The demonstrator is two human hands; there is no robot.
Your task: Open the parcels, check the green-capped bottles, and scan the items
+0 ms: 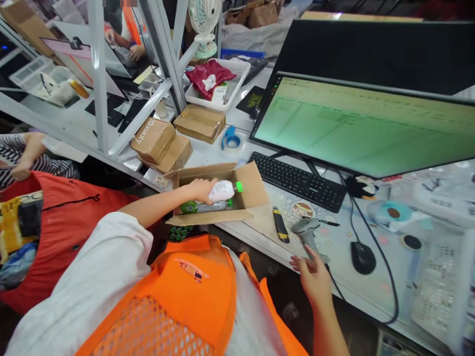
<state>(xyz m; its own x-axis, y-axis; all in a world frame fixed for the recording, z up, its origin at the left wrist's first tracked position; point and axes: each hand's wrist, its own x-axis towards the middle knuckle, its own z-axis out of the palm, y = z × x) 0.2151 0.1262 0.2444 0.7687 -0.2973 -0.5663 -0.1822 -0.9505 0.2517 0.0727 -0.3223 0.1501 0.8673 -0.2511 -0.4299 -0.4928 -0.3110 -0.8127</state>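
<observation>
My left hand (201, 190) is closed around a white-labelled bottle (222, 191) with a green cap, held over an open cardboard box (256, 187). Inside the box lies another green-capped bottle (213, 206), partly covered by my hand and the first bottle. My right hand (312, 272) hovers at the desk's front edge with fingers apart and nothing in it. Just beyond its fingers rests a grey handheld barcode scanner (306, 228). A yellow and black box cutter (281, 225) lies to the left of the scanner.
Behind the box are closed cartons (200, 121), a blue tape dispenser (231, 139) and a white basket (242, 74). A monitor (356, 123), keyboard (293, 180) and corded mouse (363, 257) occupy the right. At left hangs a red sack (74, 212); a co-worker's arm (27, 153) is beside it.
</observation>
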